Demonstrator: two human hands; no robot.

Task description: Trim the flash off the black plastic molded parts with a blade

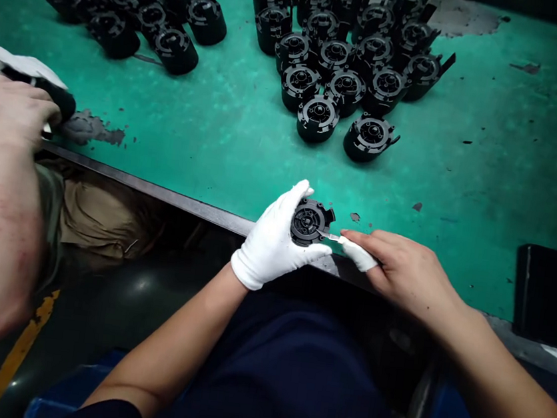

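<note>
My left hand, in a white glove, is wrapped round a round black plastic housing at the table's front edge. Ribs and a raised centre show on the face turned up to me. From the right, my right hand grips a small knife; a white covering is on its thumb. The pale blade points left and its tip meets the housing's face near the rim, though exact contact is hard to make out. The knife's handle is mostly hidden in my fingers.
Several similar black housings stand in a group beyond my hands, with another cluster at the far left. A co-worker's hands hold a dark part at left. A black phone-like slab lies at right. Dark scraps dot the green tabletop.
</note>
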